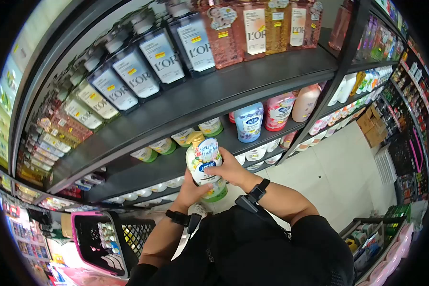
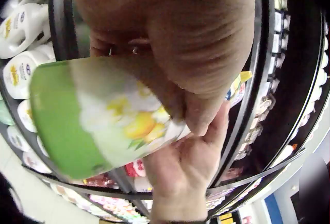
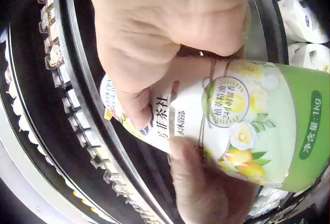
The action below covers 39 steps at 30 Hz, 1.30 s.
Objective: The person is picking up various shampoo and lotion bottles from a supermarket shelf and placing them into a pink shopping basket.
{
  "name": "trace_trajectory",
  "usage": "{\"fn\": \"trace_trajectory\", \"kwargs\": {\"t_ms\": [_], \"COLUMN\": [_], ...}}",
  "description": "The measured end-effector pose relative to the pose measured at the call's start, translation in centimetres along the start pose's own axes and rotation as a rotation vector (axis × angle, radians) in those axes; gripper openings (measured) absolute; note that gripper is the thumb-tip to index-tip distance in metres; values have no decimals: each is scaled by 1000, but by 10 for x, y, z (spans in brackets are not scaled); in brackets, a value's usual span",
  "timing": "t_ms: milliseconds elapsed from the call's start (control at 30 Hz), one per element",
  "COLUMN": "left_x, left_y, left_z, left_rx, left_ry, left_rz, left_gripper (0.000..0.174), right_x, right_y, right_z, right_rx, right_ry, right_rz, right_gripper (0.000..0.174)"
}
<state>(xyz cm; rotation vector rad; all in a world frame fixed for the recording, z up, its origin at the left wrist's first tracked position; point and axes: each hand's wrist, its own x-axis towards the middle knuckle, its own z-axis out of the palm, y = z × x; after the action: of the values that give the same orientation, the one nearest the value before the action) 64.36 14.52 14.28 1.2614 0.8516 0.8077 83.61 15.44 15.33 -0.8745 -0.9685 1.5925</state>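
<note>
Both hands hold a shower gel bottle (image 1: 201, 159) in front of the shelves, its yellow cap pointing up and away from the body. White with flower and lemon pictures, the bottle (image 3: 268, 110) has a green base marked 1kg in the right wrist view. My left hand (image 1: 190, 192) grips its lower left side. My right hand (image 1: 233, 170) grips the upper right side, thumb across the front label. From the left wrist, the bottle's green base (image 2: 64, 121) sticks out past the left hand (image 2: 175, 28), with the right hand (image 2: 183, 165) behind.
Pump bottles (image 1: 162, 57) line the upper shelf (image 1: 195, 90). On the lower shelf stand several green-based bottles (image 1: 210, 126), a blue bottle (image 1: 249, 123) and a pink bottle (image 1: 279, 112). A shopping basket (image 1: 93, 243) with a pink rim is at the lower left, a cart (image 1: 367, 243) at the lower right.
</note>
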Motion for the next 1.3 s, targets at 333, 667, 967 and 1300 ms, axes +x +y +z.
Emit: {"fn": "trace_trajectory", "kwargs": {"t_ms": [333, 667, 967, 1300], "left_x": [65, 120, 137, 142], "left_y": [-41, -63, -54, -70], "left_z": [-29, -49, -27, -24], "left_rx": [204, 272, 422, 628], "left_ry": [-137, -75, -25, 94], "left_rz": [-37, 103, 142, 113], "left_gripper": [74, 71, 76, 79], "right_x": [39, 74, 68, -35], "right_y": [-13, -21, -16, 65], "right_z": [-19, -31, -56, -148], "right_rx": [-552, -631, -573, -298], "right_ry": [222, 203, 227, 191], "right_rz": [-254, -257, -226, 497], "right_gripper": [93, 83, 83, 61]}}
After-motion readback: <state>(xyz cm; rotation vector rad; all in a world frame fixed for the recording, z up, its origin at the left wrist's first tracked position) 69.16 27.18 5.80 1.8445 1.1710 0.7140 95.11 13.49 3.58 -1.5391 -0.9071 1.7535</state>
